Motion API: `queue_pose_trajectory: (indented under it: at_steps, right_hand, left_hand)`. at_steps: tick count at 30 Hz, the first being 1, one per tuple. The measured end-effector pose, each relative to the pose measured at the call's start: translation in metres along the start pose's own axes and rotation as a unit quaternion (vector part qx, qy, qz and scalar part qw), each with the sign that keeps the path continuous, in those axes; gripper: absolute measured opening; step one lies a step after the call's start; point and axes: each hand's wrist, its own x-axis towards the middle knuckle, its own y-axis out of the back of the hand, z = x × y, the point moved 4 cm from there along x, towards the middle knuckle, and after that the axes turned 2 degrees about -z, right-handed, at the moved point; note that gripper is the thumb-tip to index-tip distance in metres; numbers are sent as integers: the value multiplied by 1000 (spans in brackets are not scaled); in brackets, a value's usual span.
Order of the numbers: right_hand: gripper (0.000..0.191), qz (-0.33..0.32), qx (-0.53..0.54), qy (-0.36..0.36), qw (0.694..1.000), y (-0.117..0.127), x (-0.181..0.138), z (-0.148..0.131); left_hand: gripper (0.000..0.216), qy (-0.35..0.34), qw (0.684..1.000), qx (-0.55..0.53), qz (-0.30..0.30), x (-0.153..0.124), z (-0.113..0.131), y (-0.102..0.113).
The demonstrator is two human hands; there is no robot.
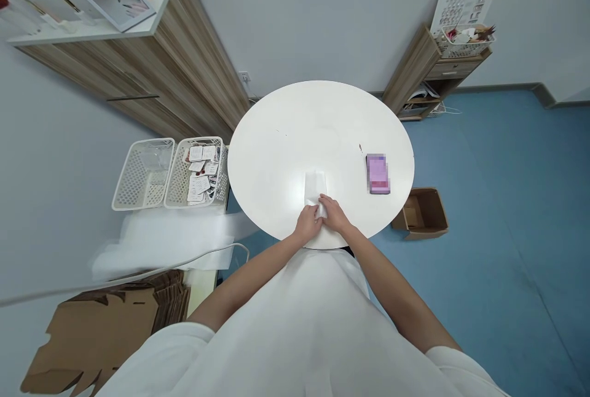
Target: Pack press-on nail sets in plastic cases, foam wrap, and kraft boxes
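Observation:
A white, slightly see-through sheet, perhaps thin packing foam, lies near the front edge of the round white table. My left hand holds its near end, fingers bent in. My right hand grips the same end from the right, with its fingertips close to those of the left. Whether anything is wrapped inside the sheet cannot be made out. To the right of my hands, a purple item, blurred out, lies flat on the table.
Left of the table stand a white basket holding small cards and another white basket. Below them are white sheets, a pale cable and flattened cardboard boxes. An open cardboard box sits on the floor at right.

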Motion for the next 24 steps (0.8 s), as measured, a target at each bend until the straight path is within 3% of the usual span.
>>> queue_pose_trajectory:
  at_steps: [3,7,13,16,19,22,24]
  right_hand:
    - [75,-5,8,16,1000,10,-10,1]
    - [70,42,-51,4,998,22,-19,1]
    - [76,-46,-161,70,983,6,-8,-15]
    - [78,-50,-179,67,980,4,2,-19]
    - [67,-48,-175,73,981,3,8,-21]
    - [57,-36,-171,65,982,1,8,-21]
    - [54,-30,-179,55,982,-2,7,-21]
  left_hand:
    - [53,-25,992,112,-49,-8,4,-4]
    - [63,-22,974,208,-82,-10,5,-7]
    - [47,-47,961,261,-74,-8,7,-1]
    - [39,-38,968,233,-82,-7,9,5]
    - [43,-25,985,145,-90,-9,8,13]
    - [53,-61,996,25,-64,-12,6,27]
    - [55,-88,995,0,-37,-11,2,37]
